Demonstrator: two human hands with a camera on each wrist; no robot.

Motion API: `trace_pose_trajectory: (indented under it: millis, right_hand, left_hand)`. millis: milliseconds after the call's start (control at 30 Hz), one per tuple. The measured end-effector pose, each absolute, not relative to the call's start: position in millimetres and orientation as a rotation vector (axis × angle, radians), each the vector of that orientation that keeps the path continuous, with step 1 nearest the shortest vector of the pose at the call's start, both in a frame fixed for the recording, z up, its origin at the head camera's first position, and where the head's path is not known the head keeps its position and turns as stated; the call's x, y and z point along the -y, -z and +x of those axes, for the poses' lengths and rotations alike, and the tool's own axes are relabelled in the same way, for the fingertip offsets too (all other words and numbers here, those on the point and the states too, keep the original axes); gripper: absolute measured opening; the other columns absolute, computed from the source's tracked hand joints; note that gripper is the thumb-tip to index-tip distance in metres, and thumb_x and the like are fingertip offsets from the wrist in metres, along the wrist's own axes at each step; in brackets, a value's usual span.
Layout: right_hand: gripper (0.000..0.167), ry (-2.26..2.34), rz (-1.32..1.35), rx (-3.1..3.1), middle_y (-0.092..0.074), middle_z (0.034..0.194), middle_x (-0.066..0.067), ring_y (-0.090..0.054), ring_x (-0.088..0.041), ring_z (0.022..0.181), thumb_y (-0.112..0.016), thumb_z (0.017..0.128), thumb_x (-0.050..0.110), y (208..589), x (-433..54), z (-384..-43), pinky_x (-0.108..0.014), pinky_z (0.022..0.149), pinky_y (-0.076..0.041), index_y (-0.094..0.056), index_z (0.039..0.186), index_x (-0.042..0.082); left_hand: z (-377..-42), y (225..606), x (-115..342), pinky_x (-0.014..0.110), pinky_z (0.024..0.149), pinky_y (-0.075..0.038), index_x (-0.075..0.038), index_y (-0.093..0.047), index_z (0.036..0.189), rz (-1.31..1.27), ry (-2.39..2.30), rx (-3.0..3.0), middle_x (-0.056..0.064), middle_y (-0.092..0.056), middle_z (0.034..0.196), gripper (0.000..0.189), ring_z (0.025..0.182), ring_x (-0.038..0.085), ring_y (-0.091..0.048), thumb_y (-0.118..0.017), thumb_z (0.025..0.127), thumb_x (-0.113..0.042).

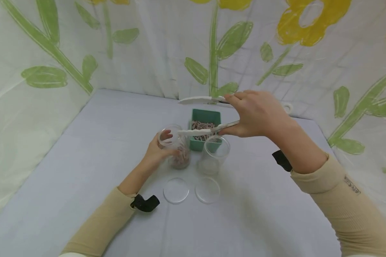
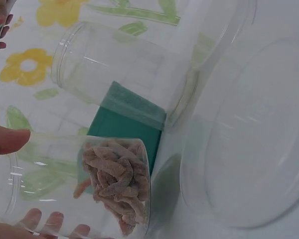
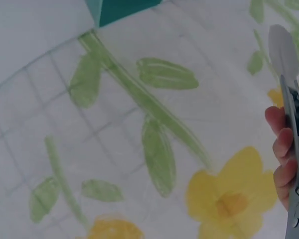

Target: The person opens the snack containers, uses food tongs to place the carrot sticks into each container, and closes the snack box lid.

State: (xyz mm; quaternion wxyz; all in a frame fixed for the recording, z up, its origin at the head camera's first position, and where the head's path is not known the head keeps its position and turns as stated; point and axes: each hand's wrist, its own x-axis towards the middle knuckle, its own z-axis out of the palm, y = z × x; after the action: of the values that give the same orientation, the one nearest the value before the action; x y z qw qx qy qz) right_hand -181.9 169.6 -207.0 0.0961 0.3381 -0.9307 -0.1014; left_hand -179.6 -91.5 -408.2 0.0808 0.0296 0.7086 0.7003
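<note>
My left hand (image 1: 154, 153) grips a clear plastic jar (image 1: 175, 143), tilted, with its mouth toward the tongs. Brownish, powdery-looking strips (image 2: 117, 174) lie heaped in the jar's bottom. White-tipped metal tongs (image 1: 197, 132) are held in my right hand (image 1: 257, 113), their arms spread wide with nothing visible between them. One tong tip is over the held jar's right side in the head view. Behind the jars stands a green rectangular container (image 1: 206, 115) holding more strips. A second clear jar (image 1: 211, 162), without visible contents, stands upright to the right of the held one.
Two clear round lids (image 1: 176, 190) lie side by side on the table, nearer to me than the jars. The pale table (image 1: 115, 128) meets a white curtain (image 1: 157, 53) printed with yellow flowers and green leaves at its back and sides.
</note>
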Motion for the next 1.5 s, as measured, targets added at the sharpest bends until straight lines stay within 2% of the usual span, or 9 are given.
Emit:
trace_pose_trajectory:
  millis: [100,233,467,600,800,933,1167,1300,1500]
  right_hand:
    - [0.084,0.263,0.948,2.737,-0.068,0.114,-0.018,-0.065,-0.035,0.097,-0.079,0.069,0.057,212.9,-177.0,-182.2,-0.048,0.067,-0.054,-0.059,0.129,0.000]
    - [0.077,0.247,0.977,2.659,-0.070,0.106,-0.016,-0.067,-0.033,0.090,-0.081,0.068,0.054,221.1,-183.2,-183.4,-0.046,0.056,-0.053,-0.063,0.122,0.003]
    - [0.062,0.190,1.139,2.434,-0.074,0.096,-0.012,-0.068,-0.029,0.077,-0.084,0.067,0.048,228.5,-185.9,-184.0,-0.040,0.047,-0.049,-0.072,0.110,0.005]
    - [0.059,0.169,1.162,2.391,-0.074,0.093,-0.009,-0.067,-0.027,0.072,-0.085,0.067,0.048,229.4,-184.6,-183.0,-0.038,0.043,-0.045,-0.073,0.107,0.007]
    - [0.062,0.197,1.143,2.431,-0.073,0.099,-0.011,-0.068,-0.028,0.079,-0.083,0.068,0.049,228.1,-182.8,-182.2,-0.040,0.047,-0.049,-0.072,0.111,0.006]
    - [0.068,0.161,1.135,2.394,-0.073,0.098,-0.013,-0.068,-0.029,0.080,-0.085,0.065,0.050,229.3,-185.5,-182.1,-0.042,0.050,-0.051,-0.070,0.112,0.003]
    - [0.072,0.084,1.078,2.360,-0.073,0.094,-0.016,-0.068,-0.033,0.078,-0.087,0.061,0.049,231.5,-194.5,-183.4,-0.043,0.047,-0.049,-0.068,0.112,0.001]
    - [0.074,0.054,1.048,2.347,-0.072,0.098,-0.017,-0.068,-0.035,0.079,-0.086,0.062,0.049,231.0,-199.0,-183.7,-0.045,0.047,-0.050,-0.068,0.114,0.000]
    - [0.073,0.031,1.064,2.321,-0.072,0.095,-0.018,-0.067,-0.034,0.074,-0.086,0.061,0.048,231.5,-201.6,-184.1,-0.044,0.046,-0.049,-0.067,0.113,0.000]
  left_hand:
    - [-179.0,407.8,90.3,0.048,0.111,-0.029,-0.001,-0.034,0.145,0.125,-2.122,-2.179,0.018,-0.038,0.147,0.080,0.137,0.033,-0.032,-0.073,0.076,0.007]
    - [-176.9,407.4,87.8,0.049,0.112,-0.026,-0.001,-0.035,0.145,0.189,-2.108,-2.297,0.019,-0.038,0.148,0.084,0.138,0.034,-0.032,-0.077,0.073,0.007]
    - [-176.8,396.9,84.1,0.048,0.110,-0.031,-0.007,-0.032,0.149,-0.094,-2.276,-1.821,0.014,-0.033,0.151,0.077,0.137,0.032,-0.033,-0.065,0.081,0.007]
    - [-176.1,394.1,82.3,0.049,0.110,-0.029,-0.006,-0.031,0.149,-0.112,-2.266,-1.777,0.015,-0.032,0.152,0.077,0.137,0.034,-0.032,-0.063,0.081,0.009]
    - [-172.7,398.0,80.2,0.048,0.110,-0.030,-0.001,-0.034,0.146,0.024,-2.183,-1.932,0.020,-0.036,0.147,0.078,0.137,0.033,-0.032,-0.066,0.076,0.015]
    - [-172.0,400.5,80.1,0.047,0.111,-0.029,0.000,-0.033,0.146,0.055,-2.211,-1.922,0.020,-0.035,0.148,0.078,0.137,0.033,-0.031,-0.065,0.077,0.016]
    - [-175.4,402.9,84.9,0.042,0.112,-0.027,-0.003,-0.023,0.150,0.008,-2.391,-1.588,0.017,-0.024,0.155,0.075,0.141,0.032,-0.025,-0.052,0.083,0.014]
    - [-174.6,400.4,83.9,0.045,0.112,-0.028,-0.001,-0.025,0.149,0.055,-2.383,-1.685,0.020,-0.027,0.154,0.076,0.140,0.035,-0.027,-0.057,0.082,0.012]
    - [-175.0,397.5,83.2,0.047,0.111,-0.029,-0.003,-0.024,0.151,-0.049,-2.351,-1.753,0.016,-0.028,0.154,0.077,0.139,0.033,-0.030,-0.060,0.084,0.009]
